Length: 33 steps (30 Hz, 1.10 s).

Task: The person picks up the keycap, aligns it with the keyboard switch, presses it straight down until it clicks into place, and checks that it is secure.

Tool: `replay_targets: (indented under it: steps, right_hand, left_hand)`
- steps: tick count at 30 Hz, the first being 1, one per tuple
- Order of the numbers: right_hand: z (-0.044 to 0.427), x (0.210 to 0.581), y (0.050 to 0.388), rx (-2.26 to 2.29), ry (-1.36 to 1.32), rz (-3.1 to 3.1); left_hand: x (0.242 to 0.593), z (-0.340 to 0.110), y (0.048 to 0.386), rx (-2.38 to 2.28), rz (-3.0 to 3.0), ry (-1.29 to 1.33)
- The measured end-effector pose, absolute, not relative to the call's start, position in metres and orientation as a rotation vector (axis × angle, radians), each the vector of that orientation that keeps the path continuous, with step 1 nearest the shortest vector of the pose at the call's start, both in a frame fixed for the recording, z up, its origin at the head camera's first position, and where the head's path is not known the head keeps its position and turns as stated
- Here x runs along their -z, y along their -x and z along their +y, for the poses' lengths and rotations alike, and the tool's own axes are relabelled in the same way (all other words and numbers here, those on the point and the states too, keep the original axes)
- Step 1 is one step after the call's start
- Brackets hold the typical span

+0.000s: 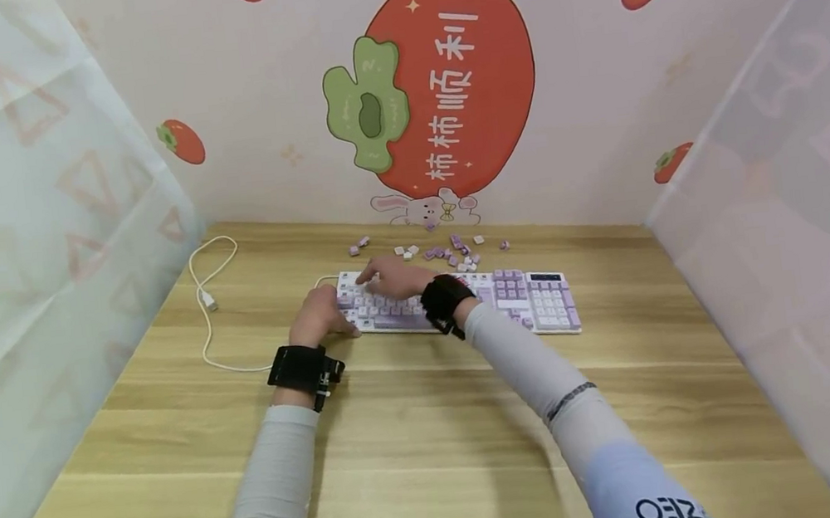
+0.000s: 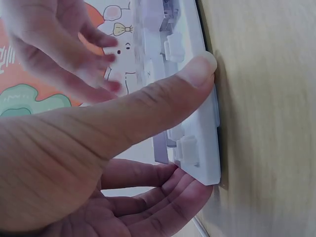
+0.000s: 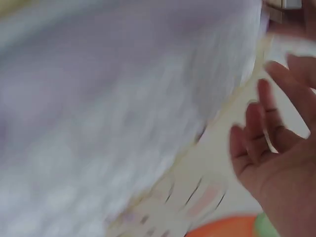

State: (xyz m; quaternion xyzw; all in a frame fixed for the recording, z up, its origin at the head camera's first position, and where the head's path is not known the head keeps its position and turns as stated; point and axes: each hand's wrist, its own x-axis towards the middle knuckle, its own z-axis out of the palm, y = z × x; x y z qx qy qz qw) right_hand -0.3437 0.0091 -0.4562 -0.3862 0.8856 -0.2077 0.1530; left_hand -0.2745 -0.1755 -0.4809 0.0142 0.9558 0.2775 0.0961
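A white and lilac keyboard [image 1: 400, 320] lies on the wooden table. My left hand [image 1: 316, 318] grips its left end. In the left wrist view the thumb [image 2: 197, 71] presses along the near edge, while the other fingers [image 2: 173, 207] curl against the short side. Over the upper left keys hovers my right hand [image 1: 398, 277]. Its fingers [image 3: 254, 126] are loosely bent and no held thing shows between them. In the right wrist view the keyboard [image 3: 108, 113] is blurred. Whether a fingertip touches a key I cannot tell.
Loose lilac and white keycaps [image 1: 452, 253] are scattered behind the keyboard, near the printed wall [image 1: 581, 109]. To the left a white cable [image 1: 206, 333] loops over the table [image 1: 404, 460], with a USB plug [image 1: 209, 301] at its end. White sheets hang at both sides.
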Motion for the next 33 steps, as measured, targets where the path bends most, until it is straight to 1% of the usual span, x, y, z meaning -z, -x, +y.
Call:
replay_targets:
  steps: [3,5,7,11,14,19,24,33]
  right_hand:
    - [0.04,0.453,0.364,0.801,0.91,2.558]
    - [0.063,0.459,0.381,0.818,0.804,2.633]
    - [0.083,0.468,0.395,0.766,0.703,2.719]
    - [0.117,0.488,0.415,0.515,0.622,2.81]
    - [0.133,0.495,0.418,0.399,0.568,2.777]
    - [0.146,0.495,0.418,0.568,0.555,2.823]
    - [0.151,0.491,0.414,0.756,0.627,2.918]
    - [0.151,0.485,0.406,0.719,0.626,2.881]
  left_hand:
    - [0.482,-0.175,0.272,-0.822,2.821,-0.032]
    - [0.483,-0.174,0.271,-0.815,2.82,-0.028]
    - [0.483,-0.174,0.27,-0.807,2.819,-0.022]
    - [0.483,-0.172,0.269,-0.804,2.819,-0.027]
    - [0.482,-0.171,0.268,-0.807,2.813,-0.033]
    - [0.482,-0.17,0.269,-0.797,2.813,-0.024]
    - [0.482,-0.171,0.271,-0.796,2.824,-0.031]
    - [0.481,-0.174,0.271,-0.793,2.825,-0.033]
